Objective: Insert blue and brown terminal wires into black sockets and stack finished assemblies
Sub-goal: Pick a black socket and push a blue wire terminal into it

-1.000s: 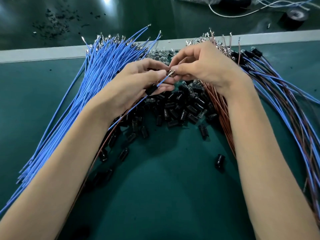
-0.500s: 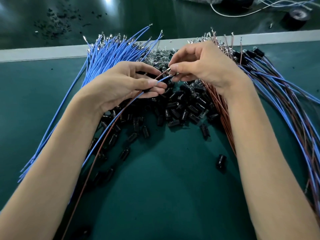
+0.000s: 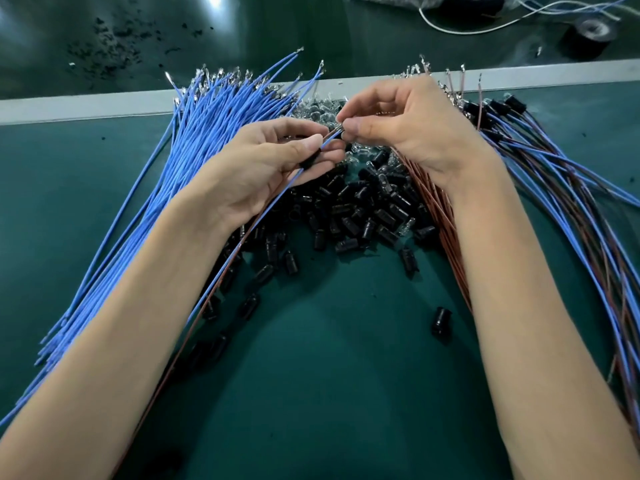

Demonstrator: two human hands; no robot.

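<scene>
My left hand (image 3: pixel 273 164) grips a black socket (image 3: pixel 309 161) between thumb and fingers, with one blue wire (image 3: pixel 242 247) and one brown wire (image 3: pixel 207 303) running through it and trailing down toward me. My right hand (image 3: pixel 408 129) pinches the metal terminal ends (image 3: pixel 337 128) of those two wires just beyond the socket. A fan of loose blue wires (image 3: pixel 180 161) lies at the left. Loose brown wires (image 3: pixel 436 206) lie under my right wrist. Black sockets (image 3: pixel 363 209) are heaped in the middle.
Finished assemblies (image 3: pixel 554 188) of blue and brown wires with black sockets are stacked at the right. Small clear bulbs (image 3: pixel 318 109) lie behind the hands. A grey strip (image 3: pixel 86 107) edges the green mat (image 3: pixel 329 375). A black tape roll (image 3: pixel 590 34) and white cable sit far right.
My left hand has slid the socket back along the two wires and up again. My right hand has kept its pinch on the wire tips, barely moving.
</scene>
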